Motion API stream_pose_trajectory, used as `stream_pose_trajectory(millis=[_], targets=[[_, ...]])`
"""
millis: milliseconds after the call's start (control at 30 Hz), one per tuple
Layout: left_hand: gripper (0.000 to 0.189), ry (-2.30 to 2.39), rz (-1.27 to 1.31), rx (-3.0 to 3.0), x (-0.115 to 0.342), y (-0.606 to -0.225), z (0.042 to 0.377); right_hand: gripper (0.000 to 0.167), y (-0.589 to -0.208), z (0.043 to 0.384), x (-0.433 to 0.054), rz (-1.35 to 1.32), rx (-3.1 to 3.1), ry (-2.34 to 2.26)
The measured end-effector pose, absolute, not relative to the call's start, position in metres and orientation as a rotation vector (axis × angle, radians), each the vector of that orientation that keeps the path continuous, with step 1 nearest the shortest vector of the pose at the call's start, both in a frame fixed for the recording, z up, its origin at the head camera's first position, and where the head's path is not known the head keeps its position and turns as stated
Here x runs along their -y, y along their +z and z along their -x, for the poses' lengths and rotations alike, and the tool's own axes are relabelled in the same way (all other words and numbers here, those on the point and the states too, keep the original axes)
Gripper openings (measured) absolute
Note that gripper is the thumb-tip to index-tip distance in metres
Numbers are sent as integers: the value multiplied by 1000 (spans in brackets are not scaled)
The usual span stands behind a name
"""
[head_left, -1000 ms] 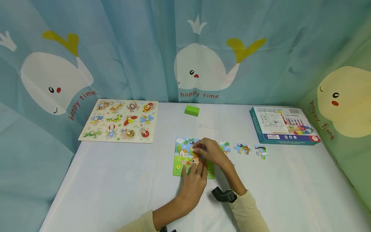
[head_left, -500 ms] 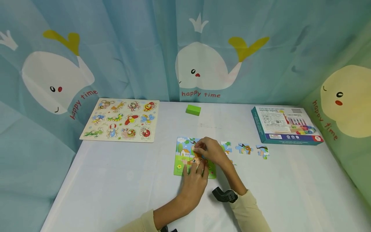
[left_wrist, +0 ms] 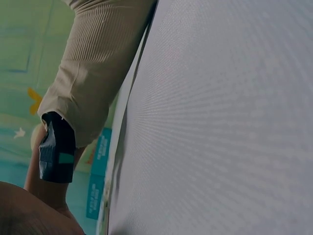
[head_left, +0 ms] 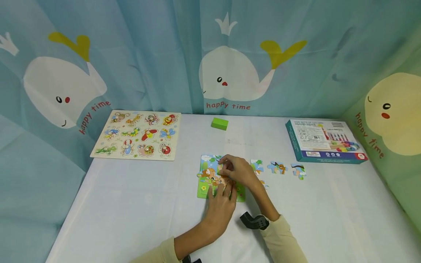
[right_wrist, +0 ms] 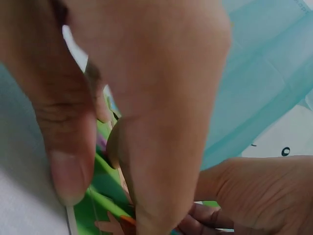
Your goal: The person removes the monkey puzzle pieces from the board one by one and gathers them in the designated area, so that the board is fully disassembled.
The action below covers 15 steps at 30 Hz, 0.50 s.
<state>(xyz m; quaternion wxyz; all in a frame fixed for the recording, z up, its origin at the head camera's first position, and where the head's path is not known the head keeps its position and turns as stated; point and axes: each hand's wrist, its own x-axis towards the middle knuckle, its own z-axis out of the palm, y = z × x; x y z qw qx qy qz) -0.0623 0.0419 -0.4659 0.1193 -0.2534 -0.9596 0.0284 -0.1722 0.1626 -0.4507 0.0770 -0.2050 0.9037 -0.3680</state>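
Observation:
A square puzzle board (head_left: 202, 193) with a green, blue-skied picture lies mid-table in the head view. My left hand (head_left: 219, 212) comes up from below, fingers spread and fairly straight, with the fingertips resting on its lower part. Brown animal puzzle pieces (head_left: 208, 173) lie across the board's left side, and a knob juts past its edge. Over the upper middle, my right hand (head_left: 241, 171) pinches with thumb and forefinger at a puzzle piece, mostly hidden by the fingers. In the right wrist view the left hand (right_wrist: 151, 98) looms large, the right hand (right_wrist: 266, 196) lower right.
Loose pieces lie right of the board: a leafy piece (head_left: 257, 166), an orange-bird piece (head_left: 277, 167) and a branch piece (head_left: 298, 171). Behind stand a green block (head_left: 219, 124) and a boxed set (head_left: 325, 140). A wooden insect puzzle (head_left: 136, 136) lies back left. Curtains (head_left: 158, 54) border the table.
Brown animal pieces have shifted left, now covering the printed house and overhanging the board's left edge. Both hands stay nearly in place.

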Motion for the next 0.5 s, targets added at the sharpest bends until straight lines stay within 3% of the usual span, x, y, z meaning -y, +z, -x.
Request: stream_pose_trajectory(millis=[200,500], targets=[[62,113,714,2782,-42,-467,61,31,-451,173,-154,758,-2698,-1008],[60,143,700,2746,-43,-467,61,37,-443,173,-137,762,-2771,-721]])
